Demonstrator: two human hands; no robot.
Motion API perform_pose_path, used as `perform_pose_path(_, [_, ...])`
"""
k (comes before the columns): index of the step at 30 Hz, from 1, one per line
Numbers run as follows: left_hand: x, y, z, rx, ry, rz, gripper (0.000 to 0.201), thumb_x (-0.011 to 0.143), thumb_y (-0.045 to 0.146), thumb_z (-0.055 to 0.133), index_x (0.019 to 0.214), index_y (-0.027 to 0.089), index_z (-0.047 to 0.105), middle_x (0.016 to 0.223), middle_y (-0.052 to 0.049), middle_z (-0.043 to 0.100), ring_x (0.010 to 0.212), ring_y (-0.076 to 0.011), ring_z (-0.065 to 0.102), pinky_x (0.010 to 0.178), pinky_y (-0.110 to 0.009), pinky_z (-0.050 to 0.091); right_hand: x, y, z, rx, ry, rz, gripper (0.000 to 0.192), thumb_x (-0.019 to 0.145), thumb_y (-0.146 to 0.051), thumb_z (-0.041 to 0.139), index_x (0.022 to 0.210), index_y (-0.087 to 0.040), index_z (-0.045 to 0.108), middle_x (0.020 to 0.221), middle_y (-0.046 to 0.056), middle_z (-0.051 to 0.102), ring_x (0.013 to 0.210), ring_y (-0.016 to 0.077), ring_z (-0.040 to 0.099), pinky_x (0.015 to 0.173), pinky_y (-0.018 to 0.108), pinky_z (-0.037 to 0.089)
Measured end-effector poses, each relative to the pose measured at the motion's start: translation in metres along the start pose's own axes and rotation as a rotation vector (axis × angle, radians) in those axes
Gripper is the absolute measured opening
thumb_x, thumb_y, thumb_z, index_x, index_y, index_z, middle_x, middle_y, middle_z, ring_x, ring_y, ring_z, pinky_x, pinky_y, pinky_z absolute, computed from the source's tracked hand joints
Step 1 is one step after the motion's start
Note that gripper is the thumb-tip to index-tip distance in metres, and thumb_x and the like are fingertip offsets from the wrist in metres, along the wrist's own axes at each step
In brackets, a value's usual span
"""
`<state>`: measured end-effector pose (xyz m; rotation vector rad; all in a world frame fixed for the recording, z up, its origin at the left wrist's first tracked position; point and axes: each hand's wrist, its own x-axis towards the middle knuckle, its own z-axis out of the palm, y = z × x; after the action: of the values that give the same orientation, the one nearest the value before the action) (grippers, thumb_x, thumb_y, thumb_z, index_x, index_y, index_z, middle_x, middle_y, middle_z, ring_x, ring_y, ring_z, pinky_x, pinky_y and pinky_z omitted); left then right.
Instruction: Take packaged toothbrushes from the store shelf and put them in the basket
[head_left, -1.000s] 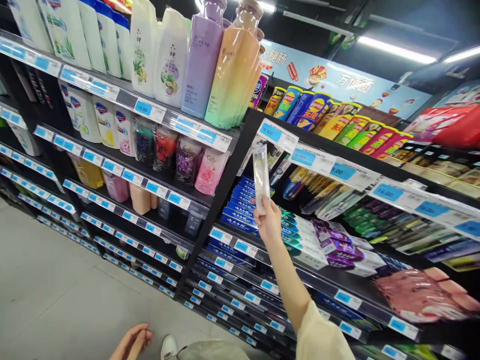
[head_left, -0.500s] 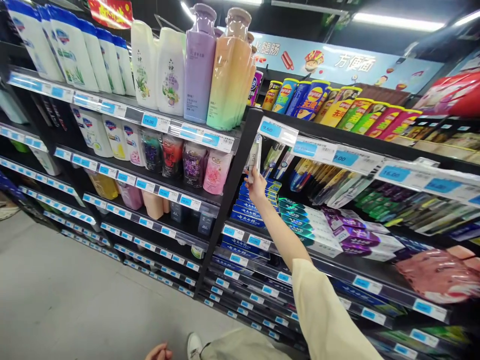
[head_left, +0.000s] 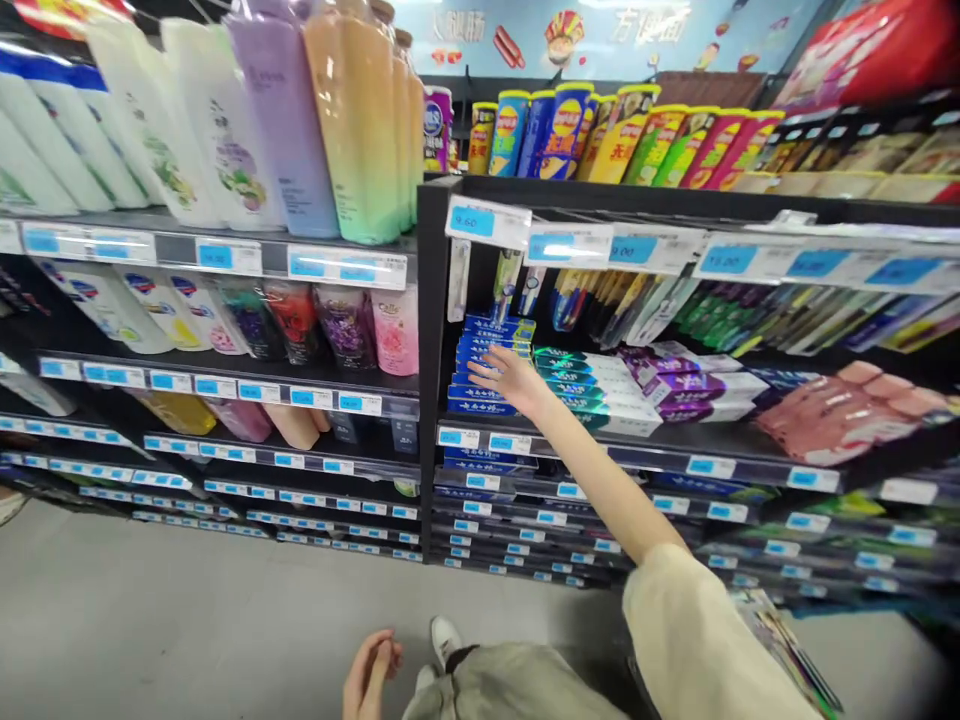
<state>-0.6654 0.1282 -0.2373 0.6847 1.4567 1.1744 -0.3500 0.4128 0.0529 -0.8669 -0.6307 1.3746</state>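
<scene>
My right hand [head_left: 510, 382] reaches forward with its fingers spread, in front of a stack of blue toothpaste boxes [head_left: 484, 345]. Nothing is held in it, and I cannot tell whether the fingertips touch the boxes. Above and left of that hand, a slim white package [head_left: 458, 280] hangs against the shelf's side wall; toothbrush packs [head_left: 506, 280] hang beside it. Low in the view, my left hand [head_left: 371, 672] is loosely curled over the floor, with no object visible in it.
Green-and-white toothpaste boxes [head_left: 596, 390] and purple boxes [head_left: 679, 385] lie to the right. Chip canisters [head_left: 566, 130] stand on top. Shampoo bottles [head_left: 352, 130] fill the left shelves, behind the price-tag rails [head_left: 346, 266]. Below is grey floor [head_left: 225, 620].
My right hand has let go of the slim white package, opened and dropped down to the blue boxes. The view has tilted down and shifted; my left hand shows more fully.
</scene>
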Motion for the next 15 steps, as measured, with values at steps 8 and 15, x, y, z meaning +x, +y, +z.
perform_pose_path(8, [0.003,0.019,0.02,0.404,-0.56,-0.038,0.059,0.08,0.075,0.066,0.095,0.019,0.073,0.082,-0.008,0.076,0.081,-0.0261,0.07,0.078,-0.036,0.055,-0.229,0.089,-0.177,0.038,0.198,0.27,0.028,0.086,-0.024,0.078,0.111,-0.013,0.069,0.099,0.013,0.079,0.07,0.0198,0.076,0.052,0.027,0.061])
perform_pose_path(15, [-0.01,0.003,0.105,0.594,-0.957,-0.049,0.041,0.085,0.058,0.064,0.098,0.02,0.067,0.085,-0.008,0.076,0.079,-0.0224,0.068,0.077,-0.033,0.053,-0.446,0.245,-0.277,0.629,1.041,0.325,0.013,0.082,-0.007,0.065,0.082,-0.019,0.059,0.069,0.0,0.071,0.049,0.0106,0.066,0.046,0.017,0.053])
